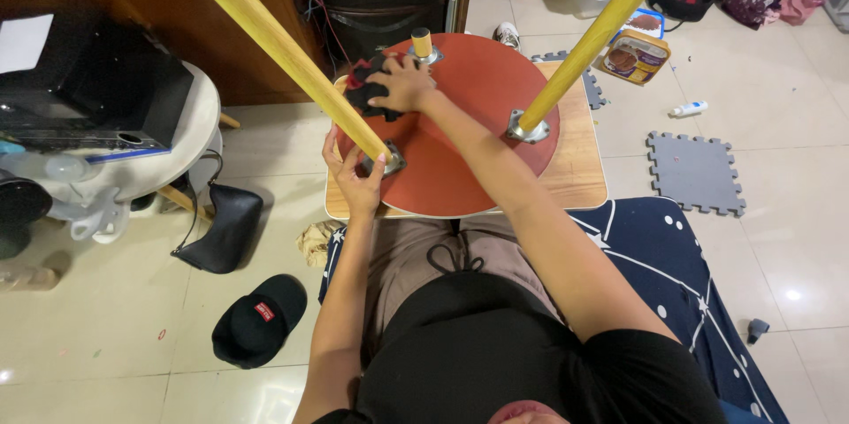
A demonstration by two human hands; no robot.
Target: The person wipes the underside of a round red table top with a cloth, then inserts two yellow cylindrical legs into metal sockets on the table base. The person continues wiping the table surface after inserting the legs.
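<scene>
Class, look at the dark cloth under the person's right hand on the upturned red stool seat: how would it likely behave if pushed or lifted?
The dark cloth lies bunched and creased under the right hand, so it is probably floppy and would droop when lifted. It looks thin, so likely light. On the smooth red seat it would probably slide rather than roll.

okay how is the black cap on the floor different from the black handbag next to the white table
The black baseball cap lies flat on the tiled floor, clear of the furniture; the black leather handbag slumps against the leg of the round white table. The cap is rounded, with a small red patch on its front; the handbag is a plain pouch with a thin strap looping upward. Both are black and sit to the person's left.
</scene>
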